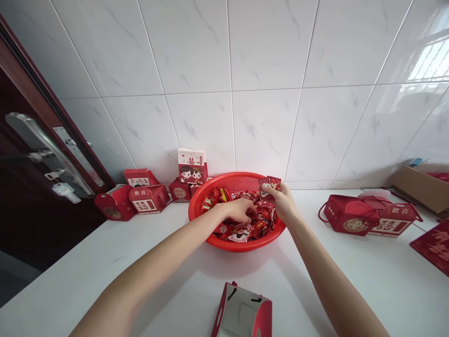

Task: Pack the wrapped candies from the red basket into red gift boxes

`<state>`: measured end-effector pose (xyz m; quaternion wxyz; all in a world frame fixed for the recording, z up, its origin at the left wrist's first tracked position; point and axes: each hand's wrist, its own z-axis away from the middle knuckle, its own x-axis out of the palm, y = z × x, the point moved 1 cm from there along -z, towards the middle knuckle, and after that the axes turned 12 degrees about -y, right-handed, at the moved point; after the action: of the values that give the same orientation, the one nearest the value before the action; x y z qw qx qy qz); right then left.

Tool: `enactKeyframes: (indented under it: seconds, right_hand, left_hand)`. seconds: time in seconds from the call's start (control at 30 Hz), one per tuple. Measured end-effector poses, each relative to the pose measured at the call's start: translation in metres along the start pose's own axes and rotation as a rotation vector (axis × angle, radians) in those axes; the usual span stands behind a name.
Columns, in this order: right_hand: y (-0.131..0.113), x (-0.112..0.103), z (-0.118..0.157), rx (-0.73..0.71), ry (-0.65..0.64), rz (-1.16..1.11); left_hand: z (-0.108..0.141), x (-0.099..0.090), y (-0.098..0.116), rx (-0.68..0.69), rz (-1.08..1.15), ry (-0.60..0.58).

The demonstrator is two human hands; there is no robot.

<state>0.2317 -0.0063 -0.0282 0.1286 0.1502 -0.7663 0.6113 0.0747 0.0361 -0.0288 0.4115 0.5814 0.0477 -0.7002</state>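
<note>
A red plastic basket (242, 247) stands against the tiled wall, filled with wrapped sweets (242, 232), mostly in red wrappers. My left hand (240, 209) is down among the sweets, its fingers bent and closed; what they hold, if anything, is hidden. Over the basket's right rim, my right hand (286, 202) pinches red sweet packets (270, 183), raised a little above the pile. Nearest to me on the table lies an open red gift box (242, 313) with a pale inside, partly cut off by the lower frame edge.
Several red gift boxes (149, 199) stand at the left by the wall, near a dark door (28, 187). A white-and-red box (192, 166) is behind the basket. More red boxes (354, 217) and a cardboard carton (421, 189) are on the right of the white table (168, 290).
</note>
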Motion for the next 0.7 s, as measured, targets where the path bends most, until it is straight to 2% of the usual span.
enactKeyframes:
  seconds: [0.13,0.37,0.7]
  right_hand:
    - [0.001,-0.001,-0.001,-0.004,0.005,-0.003]
    - [0.0,-0.001,-0.002,-0.009,0.004,0.006]
    - [-0.001,0.002,0.001,0.002,0.024,-0.007]
  left_hand:
    - [-0.009,0.004,0.007,-0.002,-0.252,-0.079]
    - [-0.026,0.009,0.02,-0.054,-0.414,-0.126]
    - [-0.03,0.011,0.013,-0.082,-0.225,-0.059]
